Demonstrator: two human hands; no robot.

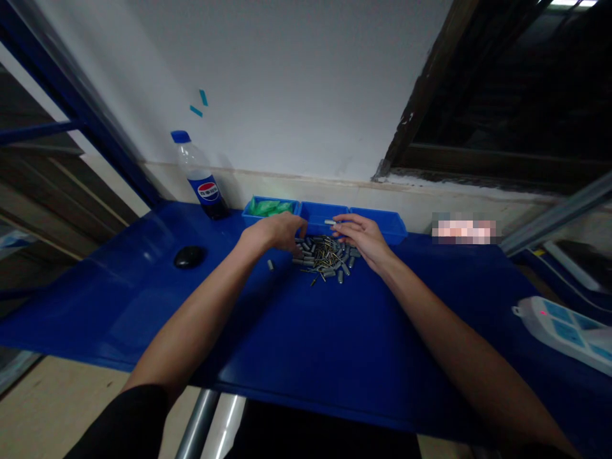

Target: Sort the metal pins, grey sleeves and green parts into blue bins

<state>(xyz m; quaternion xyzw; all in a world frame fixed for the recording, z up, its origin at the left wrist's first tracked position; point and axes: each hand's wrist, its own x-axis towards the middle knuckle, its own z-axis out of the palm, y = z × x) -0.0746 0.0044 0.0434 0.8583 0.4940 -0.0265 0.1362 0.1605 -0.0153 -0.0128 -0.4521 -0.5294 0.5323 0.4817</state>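
Note:
My right hand (366,239) is closed in a pinch on a small, pale metal cylinder (329,222), held level above the far side of a pile. This pile mixes grey metal cylinders (308,260) with thin brass-coloured pins (326,254) on the blue table. My left hand (283,231) hangs over the pile's left edge with bent fingers pointing down and apart. Nothing shows between them, though the fingertips are partly hidden. One loose grey cylinder (270,265) lies left of the pile, below my left hand.
Behind the pile, a row of blue bins (377,220) stands near the wall; the left one holds green plastic (270,207). A cola bottle (205,185) and a black mouse-like object (189,257) are to the left. A white power strip (564,328) lies at the right on the blue table (306,344).

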